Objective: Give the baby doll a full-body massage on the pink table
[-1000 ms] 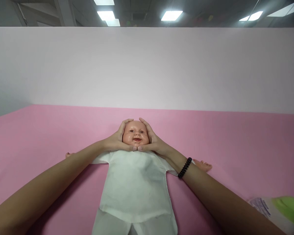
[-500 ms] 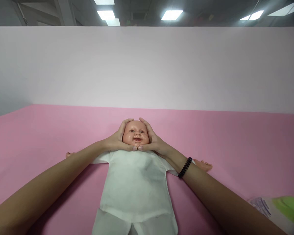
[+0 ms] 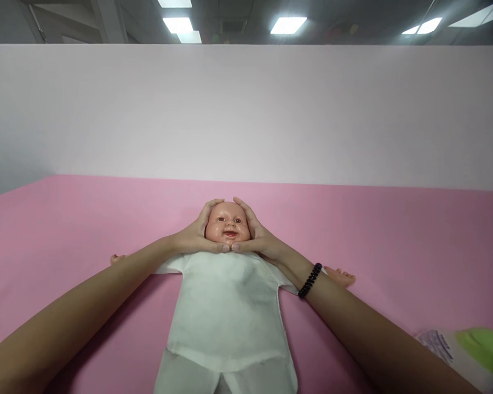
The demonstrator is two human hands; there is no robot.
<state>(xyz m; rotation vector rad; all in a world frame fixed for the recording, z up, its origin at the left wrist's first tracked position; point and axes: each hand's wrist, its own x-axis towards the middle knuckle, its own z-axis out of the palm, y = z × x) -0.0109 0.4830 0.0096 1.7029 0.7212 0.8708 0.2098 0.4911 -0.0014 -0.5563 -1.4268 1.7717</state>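
Observation:
A baby doll in a white top and white trousers lies on its back, arms stretched out to both sides. Its head points toward the far wall, between my two hands. My left hand cups the left side of the head, thumb laid below the chin and fingers curved up to the crown. On the opposite side my right hand wraps the head the same way. The two thumb tips nearly meet under the chin. A black beaded bracelet circles my right wrist. The doll's forearms are partly hidden beneath my arms.
The doll rests on a pink surface. Behind it rises a white wall or panel, with ceiling lights beyond. At the lower right, partly behind my right forearm, lies a white container with a green cap.

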